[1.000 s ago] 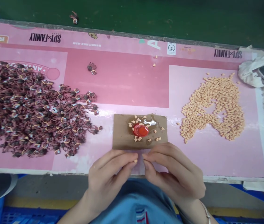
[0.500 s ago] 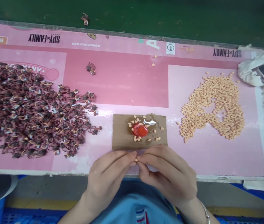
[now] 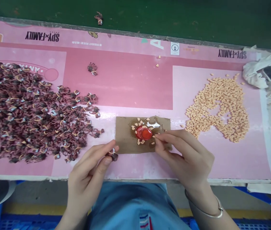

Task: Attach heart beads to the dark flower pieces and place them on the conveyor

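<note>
While the left hand [image 3: 86, 171] pinches a banded maroon tuft [image 3: 113, 156], glue [image 3: 155, 124] glistens.

The green counter [image 3: 173, 19] carries a pink printed board [image 3: 130, 83], deep rose in the middle and paler toward the sides, with black SPY×FAMILY lettering along its far edge. Near the left edge lies a heap of maroon tufts [image 3: 29, 111], flecked with yellow and what looks like pale blue (the blur makes that hard to swear to). Near the right edge sit peach bits [image 3: 217, 108]. Toward the front, a red bottle cap [image 3: 143, 133] glistens in an amber smear [image 3: 134, 123] on brown card [image 3: 123, 135].
</note>
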`<state>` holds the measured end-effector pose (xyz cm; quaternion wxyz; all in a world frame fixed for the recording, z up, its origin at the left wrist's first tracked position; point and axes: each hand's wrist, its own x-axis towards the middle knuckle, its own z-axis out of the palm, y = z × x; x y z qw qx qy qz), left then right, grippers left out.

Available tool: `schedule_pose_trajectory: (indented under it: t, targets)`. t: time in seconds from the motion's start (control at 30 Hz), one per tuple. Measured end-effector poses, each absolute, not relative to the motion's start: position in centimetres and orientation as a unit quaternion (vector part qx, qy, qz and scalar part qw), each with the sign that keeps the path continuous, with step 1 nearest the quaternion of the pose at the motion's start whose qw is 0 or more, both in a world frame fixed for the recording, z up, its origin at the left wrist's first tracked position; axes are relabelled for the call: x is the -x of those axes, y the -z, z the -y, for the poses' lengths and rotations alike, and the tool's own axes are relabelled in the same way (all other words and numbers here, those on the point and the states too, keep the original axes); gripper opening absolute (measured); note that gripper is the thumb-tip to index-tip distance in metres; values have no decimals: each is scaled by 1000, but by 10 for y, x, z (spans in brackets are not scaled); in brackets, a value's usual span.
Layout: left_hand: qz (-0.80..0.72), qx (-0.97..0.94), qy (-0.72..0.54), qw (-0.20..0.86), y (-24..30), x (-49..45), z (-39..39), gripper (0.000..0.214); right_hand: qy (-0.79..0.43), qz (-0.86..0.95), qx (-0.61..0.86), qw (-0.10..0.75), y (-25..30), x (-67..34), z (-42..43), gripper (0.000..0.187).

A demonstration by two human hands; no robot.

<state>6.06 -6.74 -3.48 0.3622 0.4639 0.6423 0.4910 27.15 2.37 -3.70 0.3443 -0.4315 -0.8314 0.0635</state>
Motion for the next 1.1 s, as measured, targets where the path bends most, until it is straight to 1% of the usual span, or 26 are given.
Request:
schedule_pose_trajectory:
  t: [0.1, 0.17, 0.33, 0.47, 0.57, 0.67, 0.77, 0.83, 0.97, 1.1]
  targets:
    - [-649, -370, -544, 382, 31, -72, 66, 13, -61, 833, 430, 342, 38, -269, -24, 17]
    - [-647, -326, -568, 391, 28, -77, 64, 7, -61, 835, 429, 340, 38, -269, -23, 18]
    - [-618, -270, -603, 426, 26, -77, 61, 11, -59, 836, 431, 334, 38, -268, -24, 20]
    - [-569, -280, -595, 495, 29, -71, 59, 10, -64, 833, 434, 337, 41, -269, -25, 21]
    - [-528, -265, -593, 546, 32, -69, 57, 14, -75, 827, 431, 353, 38, -269, -23, 22]
    - [-475, -213, -598, 610, 36, -70, 56, 19, -132, 812, 426, 376, 27, -267, -17, 21]
    - [-423, -143, -573, 687, 37, -75, 55, 28, -213, 813, 397, 369, 13, -261, -10, 21]
    - [-395, -109, -558, 722, 36, -78, 55, 35, -239, 811, 378, 377, 7, -256, -6, 24]
    - [-375, -91, -550, 741, 35, -81, 52, 43, -253, 800, 371, 397, 6, -247, -4, 27]
    - [-383, -101, -542, 741, 35, -79, 52, 41, -265, 810, 368, 371, 6, -248, -6, 26]
